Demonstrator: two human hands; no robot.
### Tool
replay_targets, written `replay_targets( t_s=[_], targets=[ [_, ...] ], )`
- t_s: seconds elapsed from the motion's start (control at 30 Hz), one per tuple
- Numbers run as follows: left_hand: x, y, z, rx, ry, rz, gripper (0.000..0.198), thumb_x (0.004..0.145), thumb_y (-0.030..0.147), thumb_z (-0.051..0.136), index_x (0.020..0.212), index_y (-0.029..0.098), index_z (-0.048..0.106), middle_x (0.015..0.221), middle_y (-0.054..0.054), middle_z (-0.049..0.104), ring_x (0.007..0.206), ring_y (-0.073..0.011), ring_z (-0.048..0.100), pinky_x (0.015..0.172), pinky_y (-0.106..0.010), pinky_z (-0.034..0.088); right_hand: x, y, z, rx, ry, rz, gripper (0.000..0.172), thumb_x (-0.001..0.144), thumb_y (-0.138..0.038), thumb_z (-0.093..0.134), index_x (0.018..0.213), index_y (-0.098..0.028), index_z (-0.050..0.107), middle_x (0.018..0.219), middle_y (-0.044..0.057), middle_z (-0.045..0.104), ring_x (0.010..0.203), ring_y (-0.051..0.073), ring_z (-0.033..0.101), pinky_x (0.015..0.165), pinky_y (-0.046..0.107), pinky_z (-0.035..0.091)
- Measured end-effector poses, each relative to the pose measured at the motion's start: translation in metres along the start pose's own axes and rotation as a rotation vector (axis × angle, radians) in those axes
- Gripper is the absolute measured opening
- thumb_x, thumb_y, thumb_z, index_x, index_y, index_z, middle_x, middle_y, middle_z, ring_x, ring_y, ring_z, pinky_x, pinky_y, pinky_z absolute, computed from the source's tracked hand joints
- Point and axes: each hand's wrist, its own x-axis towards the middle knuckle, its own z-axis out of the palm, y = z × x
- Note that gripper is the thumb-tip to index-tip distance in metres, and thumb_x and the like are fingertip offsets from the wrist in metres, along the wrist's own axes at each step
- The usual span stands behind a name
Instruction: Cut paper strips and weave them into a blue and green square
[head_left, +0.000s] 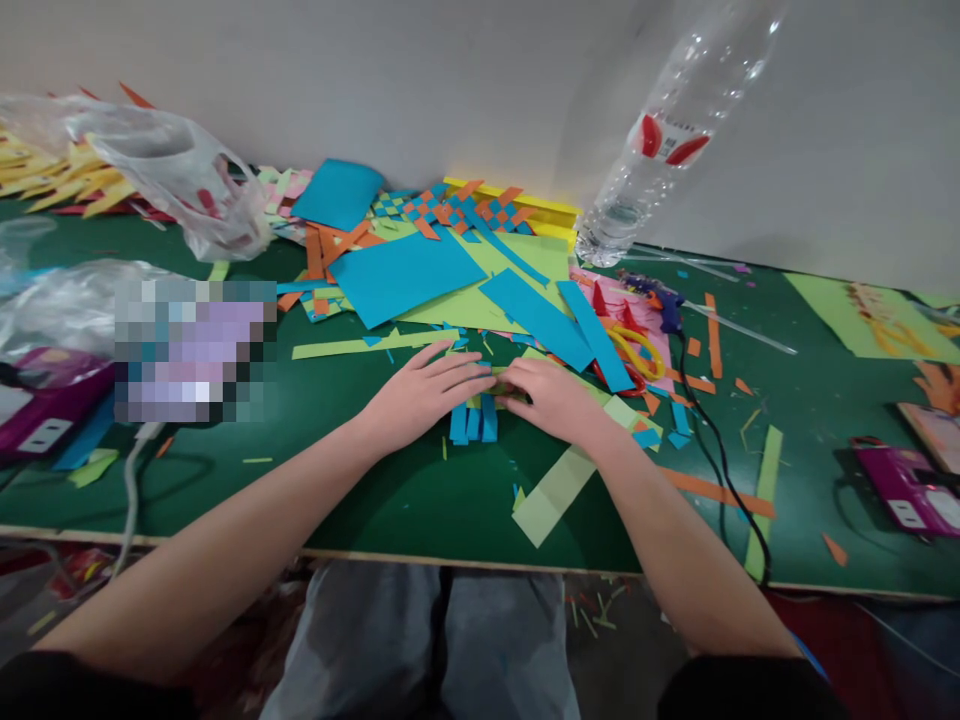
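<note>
Blue paper strips (473, 424) lie side by side on the green table, their lower ends pointing toward me. Across their upper part, my left hand (420, 393) lies flat with its fingers stretched out. Touching the other side of the strips, my right hand (553, 395) has its fingers bent and pressed together at a narrow green paper strip (507, 394) woven among the blue ones. Both hands cover most of this small weave. A pale green strip (559, 490) passes beneath my right wrist.
Blue paper sheets (409, 272), woven orange-and-blue pieces (465, 208) and yellow-handled scissors (637, 350) lie beyond my hands. A clear plastic bottle (667, 140) stands at the wall. A black cord (705, 430) runs along the right; a purple power strip (904, 485) sits farther right.
</note>
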Motion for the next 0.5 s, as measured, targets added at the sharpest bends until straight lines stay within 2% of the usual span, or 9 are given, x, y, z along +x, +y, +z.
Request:
replay_targets(
  t_s=[0.2,0.33,0.43,0.5],
  targets=[
    [-0.001,-0.003,0.004,-0.199,-0.005,-0.007,0.039,0.099,0.017,0.032,0.121,0.025,0.063,0.126,-0.001,0.065,0.128,-0.0173,0.052,0.118,-0.047,0.028,0.000,-0.001,0.000,0.052,0.020,0.027,0.024,0.093,-0.033,0.053,0.106,-0.017,0.065,0.095,0.008,0.066,0.089,0.021,0.059,0.075,0.035,0.047],
    [-0.001,-0.004,0.002,-0.326,0.068,-0.082,0.039,0.096,0.016,0.033,0.115,0.023,0.066,0.119,-0.003,0.069,0.117,-0.0175,0.061,0.115,-0.046,0.033,-0.002,-0.003,-0.005,0.216,0.189,0.088,0.031,0.095,-0.042,0.048,0.111,-0.020,0.063,0.109,0.008,0.067,0.107,0.023,0.058,0.092,0.039,0.046],
    [-0.001,-0.003,-0.003,-0.421,0.087,-0.268,0.036,0.094,0.021,0.039,0.118,0.024,0.066,0.119,-0.003,0.069,0.114,-0.0209,0.063,0.106,-0.044,0.044,-0.005,-0.007,-0.012,0.434,0.238,0.101,0.040,0.099,-0.047,0.035,0.120,-0.024,0.060,0.124,0.006,0.063,0.121,0.022,0.054,0.101,0.041,0.043],
    [0.000,-0.002,-0.007,-0.462,0.088,-0.471,0.033,0.092,0.032,0.047,0.118,0.025,0.066,0.109,-0.003,0.073,0.101,-0.0237,0.067,0.089,-0.039,0.054,-0.006,-0.010,-0.015,0.557,0.217,0.094,0.042,0.097,-0.051,0.037,0.126,-0.026,0.056,0.130,0.005,0.061,0.123,0.021,0.054,0.103,0.041,0.044]
  ],
)
